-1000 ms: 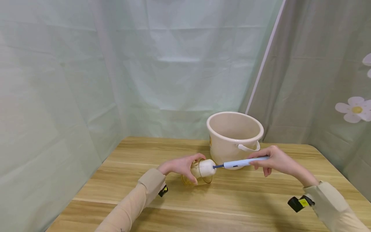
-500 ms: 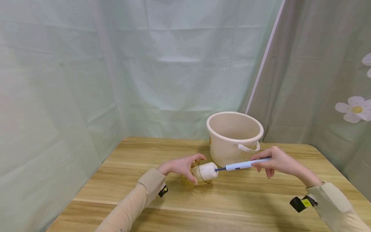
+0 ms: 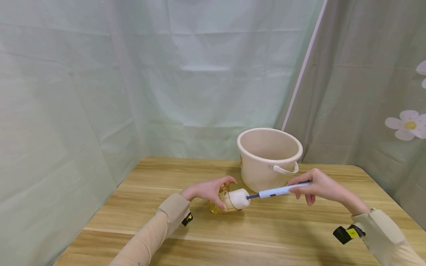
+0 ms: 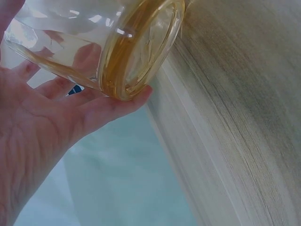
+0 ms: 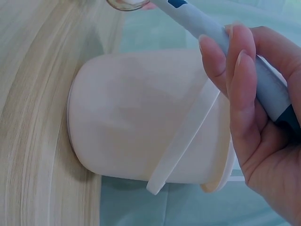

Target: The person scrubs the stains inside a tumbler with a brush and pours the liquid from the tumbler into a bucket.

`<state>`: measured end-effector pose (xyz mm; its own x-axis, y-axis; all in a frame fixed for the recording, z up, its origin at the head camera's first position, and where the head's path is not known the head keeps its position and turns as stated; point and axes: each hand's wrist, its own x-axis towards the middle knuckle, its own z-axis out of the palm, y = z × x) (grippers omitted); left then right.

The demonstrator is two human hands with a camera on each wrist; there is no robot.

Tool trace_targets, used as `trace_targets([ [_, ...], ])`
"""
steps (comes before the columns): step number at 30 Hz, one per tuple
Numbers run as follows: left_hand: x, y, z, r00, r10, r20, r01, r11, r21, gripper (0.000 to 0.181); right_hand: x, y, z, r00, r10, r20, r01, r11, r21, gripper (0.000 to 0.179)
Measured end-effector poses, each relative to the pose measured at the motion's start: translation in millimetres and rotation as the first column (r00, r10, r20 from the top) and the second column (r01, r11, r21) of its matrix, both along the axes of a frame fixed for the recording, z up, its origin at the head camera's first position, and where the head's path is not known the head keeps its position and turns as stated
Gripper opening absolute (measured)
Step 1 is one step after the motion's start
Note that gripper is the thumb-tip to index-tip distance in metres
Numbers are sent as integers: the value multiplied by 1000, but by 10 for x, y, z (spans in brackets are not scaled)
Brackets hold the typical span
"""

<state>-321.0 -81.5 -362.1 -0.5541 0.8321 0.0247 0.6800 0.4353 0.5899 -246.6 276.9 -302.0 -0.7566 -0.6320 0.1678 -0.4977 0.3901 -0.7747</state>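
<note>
In the head view my left hand (image 3: 207,191) grips an amber glass cup (image 3: 215,208), thumb on the near side and fingers on the far side. The cup lies tilted on its side close over the table, mouth toward the right; its thick base (image 4: 141,52) shows in the left wrist view. My right hand (image 3: 321,187) holds a sponge cup brush by its pale blue handle (image 3: 279,190), pinched between thumb and fingers. The brush's white sponge head (image 3: 240,198) sits partly inside the cup's mouth, its outer end sticking out past the rim. A dark stem joins head and handle.
Right behind the brush stands a cream bucket (image 3: 257,171) with a white carrying handle (image 3: 287,170). The wood-grain table (image 3: 253,240) reaches back to pale green curtains (image 3: 206,81). A grey curtain with white flowers (image 3: 407,125) hangs at the right.
The sponge head has shifted slightly right and down in the cup's mouth, and the right hand has moved a little to the right. The left hand and cup stay nearly in place.
</note>
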Motion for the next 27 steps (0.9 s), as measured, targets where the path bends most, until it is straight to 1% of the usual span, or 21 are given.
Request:
trace_targets([
  [8, 1, -2, 4, 1000, 6, -2, -6, 1000, -2, 86, -8, -9, -14, 1000, 14, -15, -15, 999, -32, 18],
  [18, 14, 7, 9, 1000, 23, 18, -23, 1000, -3, 85, -10, -27, -6, 1000, -1, -27, 0, 999, -43, 18],
  [27, 11, 9, 10, 1000, 15, 18, -16, 1000, 16, 83, -17, -36, 14, 998, -58, -25, 57, 998, -37, 19],
])
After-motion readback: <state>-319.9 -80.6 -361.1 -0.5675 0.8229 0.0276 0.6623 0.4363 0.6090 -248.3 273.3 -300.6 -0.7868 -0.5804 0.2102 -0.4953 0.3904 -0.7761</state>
